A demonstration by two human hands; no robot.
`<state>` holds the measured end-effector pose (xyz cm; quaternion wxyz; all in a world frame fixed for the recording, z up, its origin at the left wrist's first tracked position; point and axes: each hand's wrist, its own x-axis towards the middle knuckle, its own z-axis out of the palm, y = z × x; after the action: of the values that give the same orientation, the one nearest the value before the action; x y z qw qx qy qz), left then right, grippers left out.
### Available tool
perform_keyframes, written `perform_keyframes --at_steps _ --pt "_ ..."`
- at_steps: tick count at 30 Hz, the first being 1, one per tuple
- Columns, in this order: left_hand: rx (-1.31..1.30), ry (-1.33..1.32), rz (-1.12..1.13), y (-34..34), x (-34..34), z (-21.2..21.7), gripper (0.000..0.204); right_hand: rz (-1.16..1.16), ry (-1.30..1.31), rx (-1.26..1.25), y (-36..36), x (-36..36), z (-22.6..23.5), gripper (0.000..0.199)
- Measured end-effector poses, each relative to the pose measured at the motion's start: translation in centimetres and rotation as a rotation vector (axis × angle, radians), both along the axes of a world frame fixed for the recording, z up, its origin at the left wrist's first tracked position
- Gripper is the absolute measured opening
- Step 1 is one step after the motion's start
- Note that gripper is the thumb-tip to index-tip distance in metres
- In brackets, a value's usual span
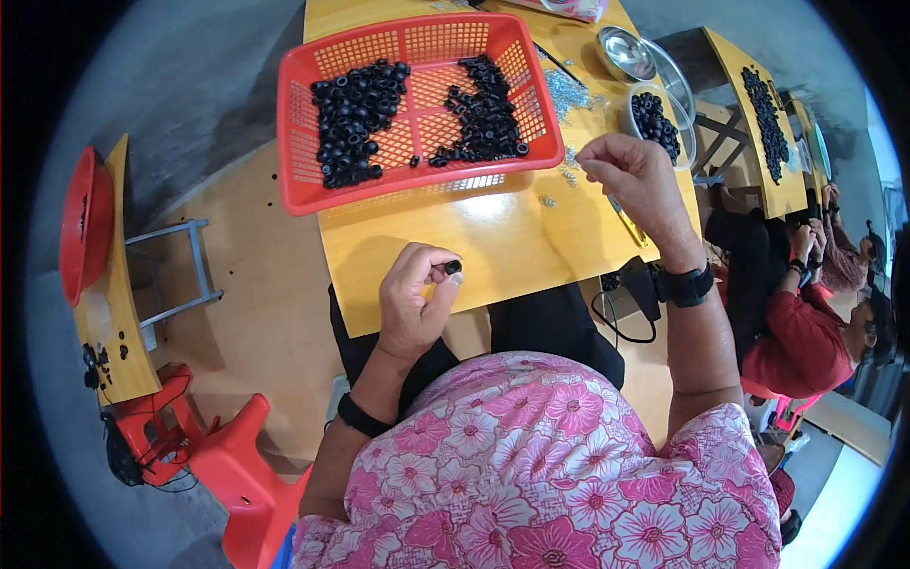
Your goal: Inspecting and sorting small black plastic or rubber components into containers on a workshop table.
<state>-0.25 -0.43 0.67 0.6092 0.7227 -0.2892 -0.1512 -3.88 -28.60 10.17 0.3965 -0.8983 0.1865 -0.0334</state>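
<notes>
Between the thumb and fingers of my left hand is a small round black plastic part with a hollow middle, held above the near edge of the yellow table. My right hand is raised at the table's right side, its thumb and forefinger pinched together. Whatever sits in that pinch is too small to make out. It hovers near a few small shiny metal pieces and beside a clear tub of black round parts.
A red plastic basket on the table holds two heaps of black parts. A metal bowl and a pile of shiny small pieces lie beyond. A yellow-handled tool rests at right. People sit at another table, right; red stools stand left.
</notes>
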Motion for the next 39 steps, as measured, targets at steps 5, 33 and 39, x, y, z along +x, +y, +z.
perform_keyframes --at_steps 5,33,39 --pt "-0.005 -0.007 -0.001 -0.2 -0.3 -0.3 0.015 -0.081 -0.043 -0.118 -1.6 -3.1 -4.4 0.011" --pt "0.098 -0.001 0.136 -1.1 -1.1 -0.1 0.014 -0.158 -0.233 -0.156 -0.7 -4.3 -9.1 0.005" --pt "0.080 0.007 0.142 -0.8 -1.1 -0.3 0.015 -0.211 -0.289 -0.062 -0.3 -4.5 -9.5 0.006"
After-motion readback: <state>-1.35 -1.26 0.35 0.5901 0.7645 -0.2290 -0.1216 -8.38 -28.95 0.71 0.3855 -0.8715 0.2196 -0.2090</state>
